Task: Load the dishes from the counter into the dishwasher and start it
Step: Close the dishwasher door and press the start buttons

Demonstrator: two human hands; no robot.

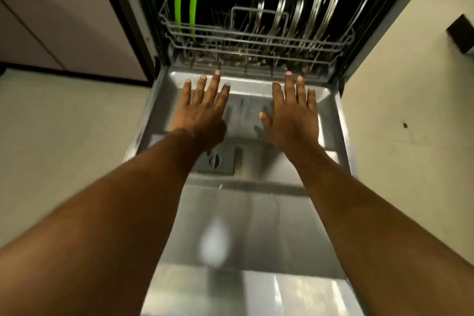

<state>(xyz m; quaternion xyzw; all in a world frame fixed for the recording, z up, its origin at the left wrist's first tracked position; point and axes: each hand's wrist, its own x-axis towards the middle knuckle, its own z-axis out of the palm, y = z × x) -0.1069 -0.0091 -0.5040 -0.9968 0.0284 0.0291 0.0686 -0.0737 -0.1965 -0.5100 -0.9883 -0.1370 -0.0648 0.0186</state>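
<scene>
The dishwasher door [256,226] lies open and flat below me, its steel inner face up. Both arms reach forward over it. My left hand [205,108] and my right hand [295,113] are spread with straight fingers, fingertips close to the front of the lower rack [256,43]; neither holds anything. The grey wire rack sits inside the tub. It carries two green plates [187,0] on edge at the left and several steel plates [302,7] on edge at the right. A grey detergent compartment [218,161] shows on the door, partly under my left wrist.
Pale floor lies on both sides of the door. Beige cabinet fronts [51,20] stand to the left with a dark strip along their base. A dark object [461,33] sits on the floor at the far right. Food bits lie on the tub's floor under the rack.
</scene>
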